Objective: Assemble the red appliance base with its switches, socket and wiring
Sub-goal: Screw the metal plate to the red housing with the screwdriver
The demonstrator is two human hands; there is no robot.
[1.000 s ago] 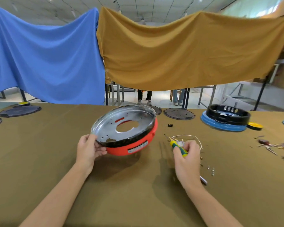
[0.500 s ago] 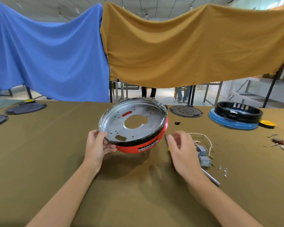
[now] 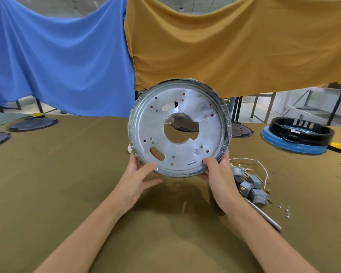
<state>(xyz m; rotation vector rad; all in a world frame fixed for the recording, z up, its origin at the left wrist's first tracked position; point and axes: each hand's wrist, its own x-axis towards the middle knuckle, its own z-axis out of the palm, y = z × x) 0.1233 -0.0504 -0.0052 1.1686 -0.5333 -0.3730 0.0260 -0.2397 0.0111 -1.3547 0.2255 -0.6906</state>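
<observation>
The round red appliance base with its silvery perforated metal plate [image 3: 177, 129] is held up off the olive-covered bench [image 3: 67, 174], tipped almost upright so the plate faces the camera. The left hand [image 3: 140, 178] grips the lower left rim, thumb pressed on the plate face and fingers behind. The right hand [image 3: 218, 174] grips the lower right rim, its thumb curled over the edge onto the metal. Red plastic shows only through the small holes and the slot low on the plate.

Just right of the base, on the bench, lie the grey block switches with white wiring [image 3: 250, 186], a silver-shafted screwdriver [image 3: 264, 215] and 3 small loose screws [image 3: 285, 210] beyond it.

Risks, as I judge them:
- Both grips sit on the bottom arc only, so the base is top-heavy in this pose. A slack thumb could let it tip forward or drop onto the bench.
- The stamped plate rim and slot edges look thin, and sliding the thumbs along them could cut skin.
- Setting the base down to its right would land it on the switches and wiring, crushing terminals or scattering the screws.
- The holes repeat around the plate, so a misjudged rotation could put the switch and socket openings on the wrong side.

Whether any wiring already sits behind the plate cannot be told.
</observation>
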